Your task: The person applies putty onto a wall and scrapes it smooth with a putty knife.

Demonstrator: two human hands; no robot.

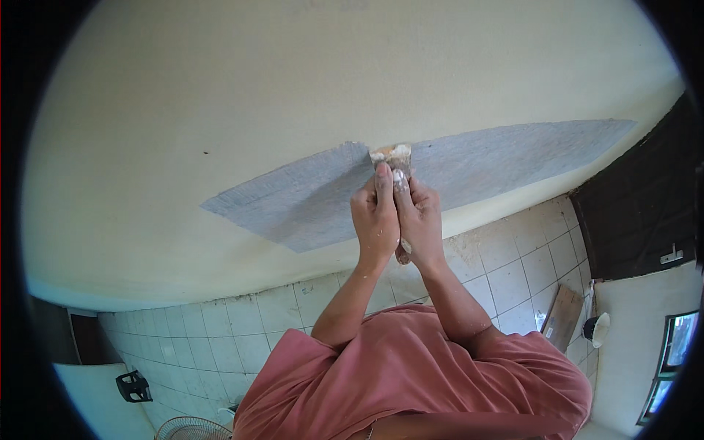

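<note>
One person in a pink shirt (411, 374) reaches two bare forearms up to the wall. The two hands, left hand (374, 220) and right hand (424, 220), press side by side in a joint grip, fingers curled snugly around one scraper (391, 154), both thumbs laid up along it. Its handle end shows below, between the wrists; its blade, smeared white and tan, lies at the upper edge of one long grey patch (521, 154) on the cream wall (352, 73). Beyond, on the white-tiled floor (513, 282), are one fan (192, 428) at the lower left, partly cut off, one brown board (562, 315) at the right and one pale container (599, 330) beside it. Farther off are one black stool (133, 386), one dark door (642, 183) with one handle (671, 255), and one window (671, 363).
</note>
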